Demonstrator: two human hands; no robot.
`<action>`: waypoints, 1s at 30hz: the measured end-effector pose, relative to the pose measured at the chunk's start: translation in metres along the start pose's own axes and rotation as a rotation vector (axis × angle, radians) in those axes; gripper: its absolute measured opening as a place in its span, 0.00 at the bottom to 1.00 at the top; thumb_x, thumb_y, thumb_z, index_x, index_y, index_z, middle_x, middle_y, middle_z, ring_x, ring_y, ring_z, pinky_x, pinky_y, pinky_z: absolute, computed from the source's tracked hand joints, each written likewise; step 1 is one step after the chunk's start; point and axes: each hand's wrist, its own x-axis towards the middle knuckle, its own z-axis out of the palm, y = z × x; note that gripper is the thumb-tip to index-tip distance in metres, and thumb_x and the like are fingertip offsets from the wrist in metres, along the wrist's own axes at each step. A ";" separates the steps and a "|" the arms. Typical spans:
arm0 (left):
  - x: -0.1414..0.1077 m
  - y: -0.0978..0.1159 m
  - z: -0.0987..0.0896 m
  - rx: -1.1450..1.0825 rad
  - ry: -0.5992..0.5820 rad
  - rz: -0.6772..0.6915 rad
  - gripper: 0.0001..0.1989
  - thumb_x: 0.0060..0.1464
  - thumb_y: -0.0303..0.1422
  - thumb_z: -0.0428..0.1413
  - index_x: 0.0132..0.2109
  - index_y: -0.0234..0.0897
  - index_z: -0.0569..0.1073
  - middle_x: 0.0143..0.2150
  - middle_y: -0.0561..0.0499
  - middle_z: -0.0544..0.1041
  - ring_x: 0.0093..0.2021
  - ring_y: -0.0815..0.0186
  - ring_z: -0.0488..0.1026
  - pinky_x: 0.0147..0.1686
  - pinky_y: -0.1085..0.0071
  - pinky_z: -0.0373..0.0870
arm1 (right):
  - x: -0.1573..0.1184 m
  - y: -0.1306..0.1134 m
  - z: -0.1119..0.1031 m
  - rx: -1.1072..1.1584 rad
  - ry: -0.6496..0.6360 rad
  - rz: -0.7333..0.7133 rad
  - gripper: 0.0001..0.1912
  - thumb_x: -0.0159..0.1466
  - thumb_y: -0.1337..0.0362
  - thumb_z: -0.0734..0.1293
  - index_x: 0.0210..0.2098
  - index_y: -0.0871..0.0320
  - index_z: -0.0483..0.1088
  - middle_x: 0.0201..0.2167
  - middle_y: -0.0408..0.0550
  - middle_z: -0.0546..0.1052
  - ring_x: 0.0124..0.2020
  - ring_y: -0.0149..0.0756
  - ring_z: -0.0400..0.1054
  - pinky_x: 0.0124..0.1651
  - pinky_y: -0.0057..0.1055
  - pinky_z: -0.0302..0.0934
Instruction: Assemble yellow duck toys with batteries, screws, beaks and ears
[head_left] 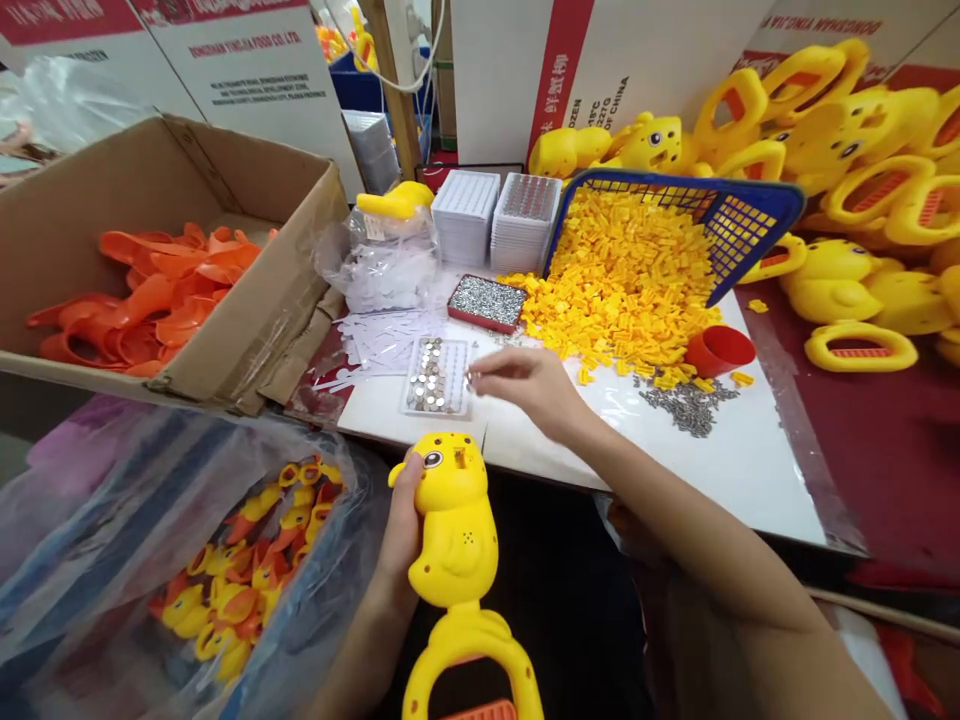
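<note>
My left hand is closed around the side of a yellow plastic duck toy. The toy is upright, with its ring handle at the bottom and a rectangular slot open in its head. Over the table my right hand has thumb and fingers pinched together; whatever is between the fingertips is too small to make out. Just left of those fingertips lies a white plastic tray with button cells in its left part. A red box of small silver metal parts sits behind the tray.
A blue basket lies tipped, spilling small yellow plastic parts. Screws lie by a red cup. Stacked trays stand behind. Left are a cardboard box of orange parts and a plastic-lined bin; yellow toys crowd the right.
</note>
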 end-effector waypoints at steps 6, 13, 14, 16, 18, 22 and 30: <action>-0.004 0.001 0.016 0.047 -0.039 0.017 0.32 0.43 0.49 0.69 0.51 0.36 0.74 0.40 0.46 0.84 0.39 0.53 0.83 0.37 0.64 0.79 | -0.078 -0.044 -0.005 0.726 0.194 0.158 0.04 0.62 0.69 0.73 0.37 0.56 0.81 0.38 0.50 0.84 0.40 0.35 0.80 0.44 0.29 0.77; -0.005 -0.012 0.013 0.093 -0.099 0.090 0.30 0.49 0.46 0.68 0.55 0.37 0.72 0.45 0.46 0.83 0.44 0.55 0.82 0.44 0.65 0.78 | -0.098 -0.044 -0.007 0.400 0.255 -0.074 0.08 0.66 0.72 0.70 0.41 0.56 0.80 0.40 0.50 0.83 0.40 0.33 0.80 0.44 0.28 0.77; -0.005 -0.013 0.012 0.105 -0.102 0.099 0.30 0.49 0.45 0.68 0.56 0.37 0.72 0.44 0.47 0.83 0.43 0.55 0.82 0.44 0.65 0.78 | -0.100 -0.043 -0.007 0.379 0.249 -0.086 0.08 0.66 0.72 0.69 0.42 0.56 0.79 0.40 0.50 0.83 0.41 0.33 0.80 0.44 0.28 0.77; -0.005 -0.012 0.009 0.124 -0.107 0.116 0.31 0.50 0.45 0.68 0.58 0.39 0.71 0.44 0.48 0.82 0.43 0.56 0.81 0.44 0.65 0.78 | -0.104 -0.042 -0.007 0.312 0.225 -0.126 0.09 0.67 0.72 0.68 0.44 0.56 0.78 0.42 0.51 0.83 0.42 0.33 0.79 0.45 0.29 0.77; -0.006 -0.011 0.008 0.140 -0.122 0.114 0.33 0.50 0.45 0.68 0.60 0.42 0.69 0.44 0.50 0.82 0.42 0.57 0.81 0.44 0.65 0.78 | -0.108 -0.041 -0.008 0.202 0.187 -0.205 0.12 0.68 0.74 0.66 0.47 0.57 0.76 0.44 0.53 0.82 0.44 0.35 0.77 0.45 0.31 0.76; -0.009 -0.010 0.008 0.144 -0.141 0.088 0.34 0.50 0.44 0.68 0.61 0.42 0.69 0.43 0.49 0.81 0.42 0.57 0.81 0.45 0.65 0.77 | -0.108 -0.041 -0.016 -0.002 0.103 -0.392 0.14 0.68 0.77 0.62 0.51 0.63 0.72 0.44 0.57 0.81 0.44 0.37 0.75 0.46 0.35 0.75; -0.010 -0.013 0.005 0.173 -0.124 0.096 0.33 0.52 0.45 0.66 0.62 0.42 0.68 0.45 0.49 0.82 0.42 0.58 0.81 0.46 0.65 0.77 | -0.107 -0.044 -0.021 -0.220 0.054 -0.535 0.11 0.69 0.76 0.63 0.48 0.66 0.73 0.41 0.59 0.82 0.43 0.41 0.77 0.47 0.38 0.76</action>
